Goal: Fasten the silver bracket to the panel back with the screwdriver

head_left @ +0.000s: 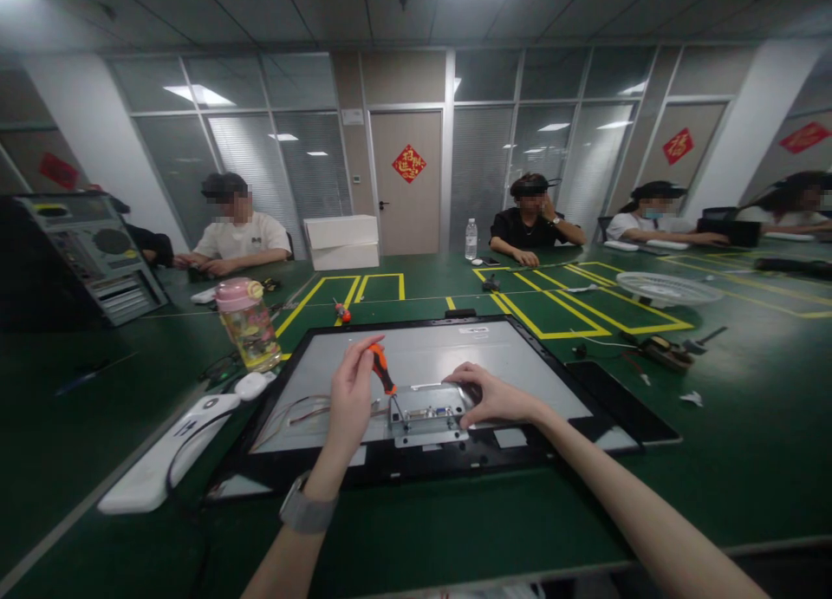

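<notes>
A monitor panel (520,356) lies face down on the green table, its grey back up inside a black frame. A small metal bracket (425,419) with ports sits near the panel's front edge. My left hand (351,400) is closed round an orange-handled screwdriver (382,369), whose tip points down at the bracket's left end. My right hand (490,395) rests fingers-down on the bracket's right end, pressing it. Thin wires (305,408) run across the panel left of the bracket.
A pink-lidded drink bottle (248,322) stands left of the panel, with a white cover (165,456) and cable beside it. An open computer case (84,257) is at far left. Several people sit along the far side. A fan grille (666,289) and small parts lie at right.
</notes>
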The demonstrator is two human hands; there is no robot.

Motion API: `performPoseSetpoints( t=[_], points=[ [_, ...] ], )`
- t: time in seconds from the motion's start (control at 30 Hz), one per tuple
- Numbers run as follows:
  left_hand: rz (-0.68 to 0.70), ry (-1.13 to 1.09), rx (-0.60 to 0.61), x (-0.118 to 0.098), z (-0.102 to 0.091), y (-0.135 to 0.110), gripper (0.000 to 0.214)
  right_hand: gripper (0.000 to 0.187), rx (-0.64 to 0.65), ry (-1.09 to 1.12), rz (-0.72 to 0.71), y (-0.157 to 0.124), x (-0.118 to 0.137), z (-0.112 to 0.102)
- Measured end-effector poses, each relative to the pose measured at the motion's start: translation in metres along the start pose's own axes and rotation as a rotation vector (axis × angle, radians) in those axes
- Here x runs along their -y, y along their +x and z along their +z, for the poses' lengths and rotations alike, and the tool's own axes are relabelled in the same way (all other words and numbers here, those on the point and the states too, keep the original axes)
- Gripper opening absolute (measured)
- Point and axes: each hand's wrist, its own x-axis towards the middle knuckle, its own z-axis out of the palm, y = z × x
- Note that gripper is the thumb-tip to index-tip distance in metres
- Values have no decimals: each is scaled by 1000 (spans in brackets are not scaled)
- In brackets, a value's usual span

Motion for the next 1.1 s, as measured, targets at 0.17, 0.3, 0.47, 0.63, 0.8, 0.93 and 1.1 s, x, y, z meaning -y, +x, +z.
performPoseSetpoints(
  t=[0.17, 0.3, 0.47, 0.63, 0.8, 0.93, 1.1],
  points=[
    [-24, -76, 20, 1, 2, -1, 26, 77, -1, 20, -30, 1, 1, 1],
    [30, -27, -49, -1, 2, -3, 20, 76, -1, 27, -32, 1, -1, 1],
    [-79, -47, -138, -2, 3, -5, 30, 78, 9, 23, -23, 1, -2, 0],
    [38, 47, -99, -2, 4, -5, 24, 78, 17, 22, -25, 0, -3, -1],
    [33, 137, -97, -1, 2, -7, 31, 78, 23, 24, -11, -1, 1, -2],
    [53, 139, -110, -2, 4, -9, 30, 77, 23, 25, -14, -1, 2, -1],
    [120, 206, -155, -3, 6, -9, 23, 78, 19, 23, -35, -1, -2, 0]
  ],
)
